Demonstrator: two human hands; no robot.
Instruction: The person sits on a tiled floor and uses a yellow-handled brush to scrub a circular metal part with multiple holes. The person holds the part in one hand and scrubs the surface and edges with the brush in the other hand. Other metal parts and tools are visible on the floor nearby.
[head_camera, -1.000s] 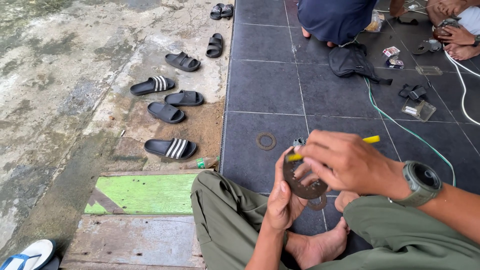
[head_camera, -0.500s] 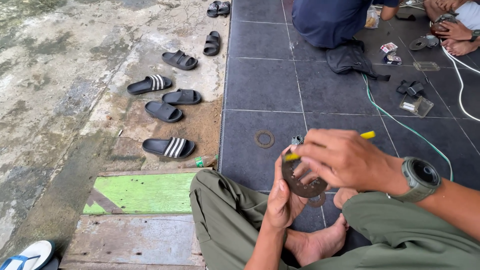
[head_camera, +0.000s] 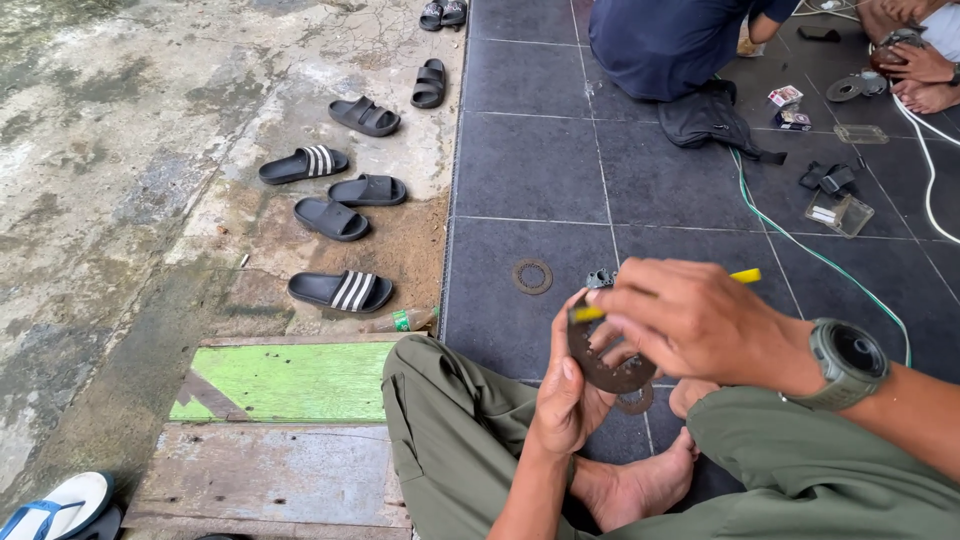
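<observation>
l hand (head_camera: 562, 400) fingers grip brown disc (head_camera: 600, 362); r hand (head_camera: 690, 320) pinches yellow stick (head_camera: 745, 275).

This is the tiled front porch of a home, used as an informal repair spot — dark floor tiles (head_camera: 560, 170) meet a cracked concrete yard (head_camera: 130, 130), slide sandals (head_camera: 340, 290) lie kicked off at the edge, and cables (head_camera: 800, 240) and small parts (head_camera: 532, 276) lie scattered between people sitting on the floor.
</observation>
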